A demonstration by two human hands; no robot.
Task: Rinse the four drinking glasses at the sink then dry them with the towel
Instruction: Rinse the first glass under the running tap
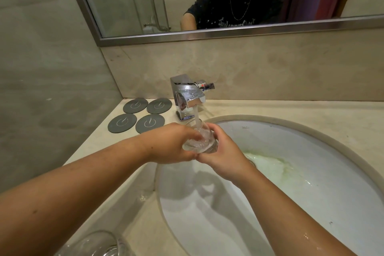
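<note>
Glass (200, 140) gripped by both hands (172, 143) (223, 151) under running tap (190, 98)

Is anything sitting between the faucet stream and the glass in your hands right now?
Nothing visible does. The left hand and right hand hold the glass right under the faucet, and the water falls straight into its open mouth.

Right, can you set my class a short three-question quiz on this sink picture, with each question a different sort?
1. True or false: the tap runs water into the held glass.
2. How many grey coasters lie on the counter?
3. The left hand and right hand are: A both gripping the held glass; B both idle; C wringing a towel.
Key: 1 true; 2 four; 3 A.
</note>
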